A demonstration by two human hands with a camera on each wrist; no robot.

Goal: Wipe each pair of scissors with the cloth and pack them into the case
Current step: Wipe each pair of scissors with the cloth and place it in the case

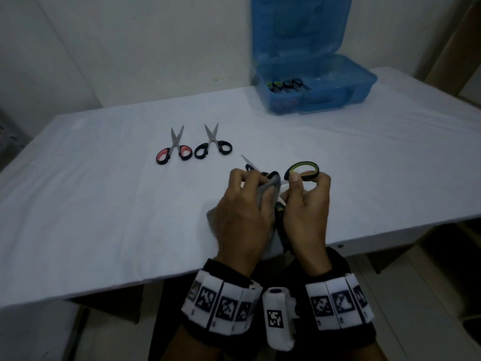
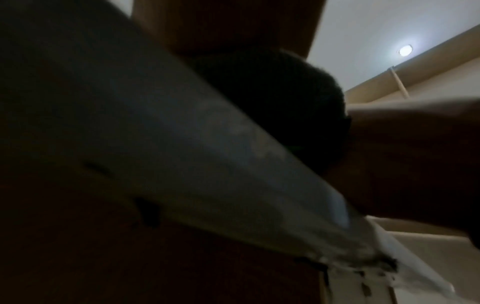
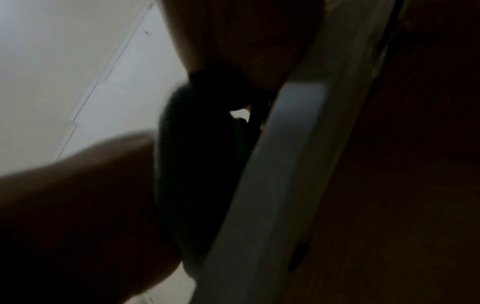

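— Wiping which pair?
— The green-handled scissors (image 1: 302, 171): right hand (image 1: 304, 214) gripped a handle loop, left hand (image 1: 242, 214) pinched the grey cloth (image 1: 270, 188) round a blade pointing far-left; blue case (image 1: 312, 84) lay far-right

Blue case (image 1: 338, 82); red-black scissors (image 1: 173, 152); grey cloth (image 1: 270, 188).

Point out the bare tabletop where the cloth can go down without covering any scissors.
Free: the table left of the left hand, below the red-handled scissors; also right of the right hand, below the blue case. Crowded: around the black-handled scissors.
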